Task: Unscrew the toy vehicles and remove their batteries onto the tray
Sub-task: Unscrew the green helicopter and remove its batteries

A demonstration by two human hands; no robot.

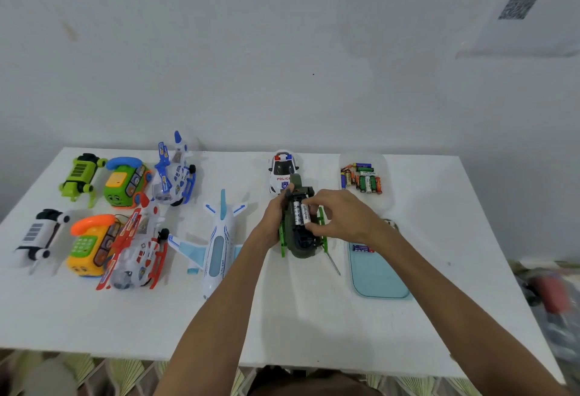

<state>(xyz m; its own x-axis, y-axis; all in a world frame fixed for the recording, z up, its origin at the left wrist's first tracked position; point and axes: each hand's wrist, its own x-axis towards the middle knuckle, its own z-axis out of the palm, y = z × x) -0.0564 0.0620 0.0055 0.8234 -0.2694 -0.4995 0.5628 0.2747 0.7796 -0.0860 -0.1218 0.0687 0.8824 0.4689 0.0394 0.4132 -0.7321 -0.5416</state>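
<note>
Both forearms reach forward over the white table (314, 317), converging at mid-table.

- Left hand (276, 213): fingers curled round the left flank of the dark olive plastic toy helicopter with bright green skids (301, 245), thumb up near its tail end. It grips the body.
- The helicopter lies belly-up between the two hands. Its battery bay is uncovered, with white cylindrical batteries (301, 213) side by side inside.
- Right hand (342, 216): wrist bent inward and knuckles up. The fingertips come in from the right and pinch the nearest white battery, which sits in the bay.
- A thin metal screwdriver (335, 265) lies on the table just below the right hand, beside the helicopter's right skid.
- A pale blue rounded plastic tray (381, 282) lies under and beyond the right wrist, with a small blue-and-red item at its far end, too small to identify.
- A clear plastic container (376, 160) sits beyond the right hand, holding loose mixed-colour batteries (364, 180).
- A white police toy car (282, 166) stands just past the left hand's fingertips.
- A white and light blue toy airliner (216, 248) lies left of the left forearm.
</note>
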